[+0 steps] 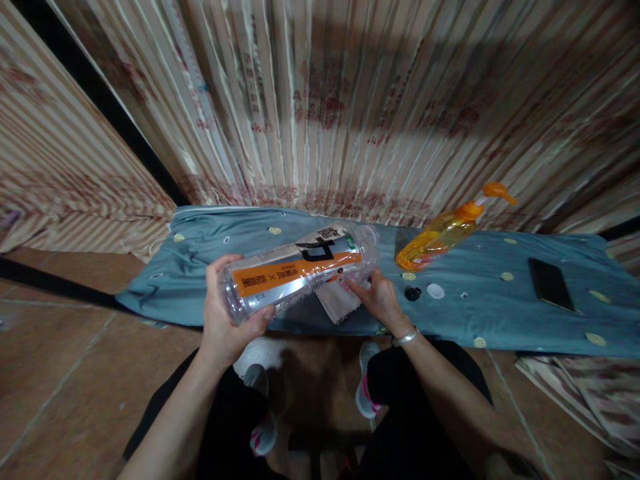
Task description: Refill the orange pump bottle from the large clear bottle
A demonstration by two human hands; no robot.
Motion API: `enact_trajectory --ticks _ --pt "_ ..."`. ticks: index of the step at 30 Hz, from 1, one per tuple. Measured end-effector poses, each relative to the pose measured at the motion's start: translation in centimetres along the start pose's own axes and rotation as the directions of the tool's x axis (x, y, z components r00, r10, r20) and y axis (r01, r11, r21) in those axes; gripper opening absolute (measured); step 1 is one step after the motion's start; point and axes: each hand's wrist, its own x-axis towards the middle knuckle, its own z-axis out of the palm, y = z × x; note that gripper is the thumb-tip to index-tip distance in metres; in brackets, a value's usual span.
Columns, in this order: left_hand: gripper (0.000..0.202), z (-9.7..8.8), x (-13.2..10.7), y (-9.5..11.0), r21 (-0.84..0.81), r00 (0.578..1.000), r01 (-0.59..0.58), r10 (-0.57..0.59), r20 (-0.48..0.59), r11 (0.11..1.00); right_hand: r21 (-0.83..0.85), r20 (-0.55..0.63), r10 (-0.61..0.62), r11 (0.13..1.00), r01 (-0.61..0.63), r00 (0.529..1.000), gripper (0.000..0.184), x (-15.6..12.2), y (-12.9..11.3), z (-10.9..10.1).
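Observation:
A clear plastic drink bottle (300,267) with an orange and silver label lies tilted in the air between my hands, its neck toward the right. My left hand (227,300) is wrapped round its base, thumb along the near side. Near the neck end, my right hand (377,297) grips the bottle from below, its fingers partly hidden by it. Beneath the bottle a pale folded cloth (336,305) lies on the covered surface. A black cap (413,293) and a white round disc (435,291) lie just right of my right hand.
An orange pump bottle (437,237) with yellow liquid stands right of the drink bottle. A dark phone (551,285) lies farther right on the blue-green cloth (500,313). Pleated curtains (320,100) hang behind, and a dark pole (107,107) slants at left.

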Motion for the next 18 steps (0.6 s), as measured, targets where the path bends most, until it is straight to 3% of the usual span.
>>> enact_trajectory --ticks 18 --pt "0.081 -0.06 -0.12 -0.37 0.013 1.000 -0.028 0.028 -0.004 1.000 -0.030 -0.010 0.010 0.999 -0.011 1.000 0.044 -0.07 -0.56 -0.23"
